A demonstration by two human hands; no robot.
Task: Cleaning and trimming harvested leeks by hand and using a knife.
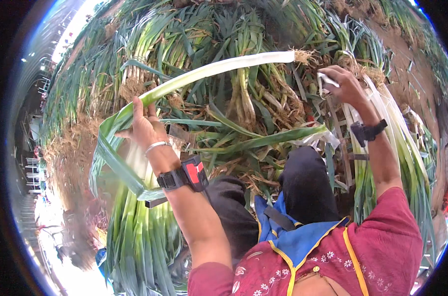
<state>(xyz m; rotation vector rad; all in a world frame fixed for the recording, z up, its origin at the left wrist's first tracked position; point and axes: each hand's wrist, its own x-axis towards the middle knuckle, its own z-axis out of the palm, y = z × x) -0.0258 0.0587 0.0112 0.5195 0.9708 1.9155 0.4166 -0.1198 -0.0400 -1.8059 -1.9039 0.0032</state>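
Observation:
A long leek [219, 67] arches across the view, its white shank and tan root tuft pointing right. My left hand [149, 129] is closed around its green part, with the leaves folding down beside the wrist. To the right of the roots, apart from them, my right hand [346, 85] is closed on a white strip [328, 80] that looks like peeled leek skin. Below the leek, a loose green leaf [263, 140] with a pale end lies across the trimmings near my knees.
A pile of leeks [145, 234] with pale shanks lies at my left, and another leek pile [389, 143] at my right. Bundles of leeks with roots [243, 93] cover the ground ahead. Leaf scraps lie around my legs. Bare brown ground [406, 64] shows at the far right.

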